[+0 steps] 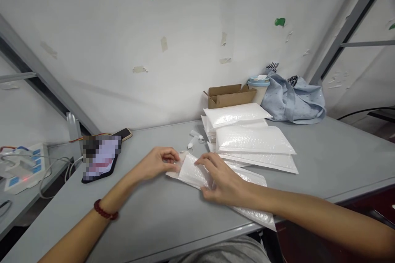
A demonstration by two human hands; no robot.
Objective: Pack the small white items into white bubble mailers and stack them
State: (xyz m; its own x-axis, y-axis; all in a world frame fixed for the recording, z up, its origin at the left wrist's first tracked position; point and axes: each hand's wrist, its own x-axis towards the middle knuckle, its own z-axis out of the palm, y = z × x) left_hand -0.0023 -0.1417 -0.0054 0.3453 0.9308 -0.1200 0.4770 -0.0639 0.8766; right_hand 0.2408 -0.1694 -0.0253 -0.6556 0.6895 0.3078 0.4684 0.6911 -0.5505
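A small white bubble mailer (194, 171) lies at a slant on the grey table between my hands. My left hand (159, 162) is closed with thumb and fingertips at the mailer's left end, where a flap shows. The fingers of my right hand (220, 178) curl over the mailer's right part, thumb at its lower edge, gripping it. More white bubble mailer (257, 215) shows beneath my right forearm and reaches past the table's front edge. Whether it is a separate piece is hidden by my hand and arm.
Stacked white bubble mailers (254, 139) lie at the right. Behind them stand a brown cardboard box (233, 98), a lidded cup (258, 88) and a light-blue bag (294, 100). Small white pieces (195, 137), two phones (103, 158) and a power strip (26, 168) are farther left.
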